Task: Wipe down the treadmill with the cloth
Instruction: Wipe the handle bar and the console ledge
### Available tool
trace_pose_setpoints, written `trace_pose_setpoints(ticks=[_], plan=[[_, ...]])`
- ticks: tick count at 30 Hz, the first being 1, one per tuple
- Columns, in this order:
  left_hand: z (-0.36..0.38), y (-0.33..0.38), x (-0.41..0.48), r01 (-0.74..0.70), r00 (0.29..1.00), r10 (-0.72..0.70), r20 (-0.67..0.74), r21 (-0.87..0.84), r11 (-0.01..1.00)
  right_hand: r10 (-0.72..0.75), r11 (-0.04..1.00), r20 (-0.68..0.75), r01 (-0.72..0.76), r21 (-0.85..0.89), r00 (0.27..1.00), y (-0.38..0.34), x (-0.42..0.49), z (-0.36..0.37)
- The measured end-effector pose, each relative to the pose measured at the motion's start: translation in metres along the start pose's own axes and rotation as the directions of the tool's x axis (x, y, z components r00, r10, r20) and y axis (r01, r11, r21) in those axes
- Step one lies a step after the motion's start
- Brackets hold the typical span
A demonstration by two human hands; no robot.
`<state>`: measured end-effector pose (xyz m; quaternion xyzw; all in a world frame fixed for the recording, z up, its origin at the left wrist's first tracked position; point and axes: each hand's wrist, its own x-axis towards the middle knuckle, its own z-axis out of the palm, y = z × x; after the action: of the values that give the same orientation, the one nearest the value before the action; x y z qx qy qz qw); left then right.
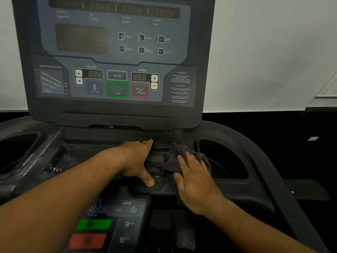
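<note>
A dark cloth (173, 159) is pressed under the flat, straight-fingered right hand (193, 181) on the treadmill (116, 114) console tray, with the left hand (135, 159) rested beside it, fingers outstretched, grasping nothing.

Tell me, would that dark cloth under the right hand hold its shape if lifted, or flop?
Probably flop: the cloth lies bunched in soft folds under the right hand. It looks thin, so it is likely light. Its matte surface suggests it would not slip when pinched.
</note>
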<state>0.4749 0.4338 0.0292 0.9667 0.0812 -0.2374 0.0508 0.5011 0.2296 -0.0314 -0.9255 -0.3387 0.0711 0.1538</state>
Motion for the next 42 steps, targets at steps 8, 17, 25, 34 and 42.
trace_pose_setpoints(ticks=[8,17,25,34,42], plan=[[-0.002,0.004,0.005,0.036,0.999,-0.036,0.012,0.012,0.999,0.042,0.992,0.055,-0.035,-0.124,0.998,0.023,0.110,-0.008],[-0.008,0.012,0.004,0.064,0.998,-0.066,0.023,0.073,0.995,0.015,0.994,0.052,-0.009,-0.105,0.999,0.016,0.072,0.002],[-0.006,0.003,0.004,0.024,1.000,-0.023,-0.011,0.083,0.996,-0.116,0.992,0.037,0.118,-0.043,0.992,0.006,-0.035,0.014],[-0.003,-0.051,-0.014,-0.096,0.963,0.085,-0.254,-0.032,0.995,-0.406,0.868,0.154,0.433,-0.245,0.901,-0.010,0.010,0.007],[0.004,-0.068,-0.024,-0.046,0.914,0.013,-0.406,-0.072,0.996,-0.476,0.836,0.405,0.545,-0.068,0.781,-0.058,0.066,0.004]])
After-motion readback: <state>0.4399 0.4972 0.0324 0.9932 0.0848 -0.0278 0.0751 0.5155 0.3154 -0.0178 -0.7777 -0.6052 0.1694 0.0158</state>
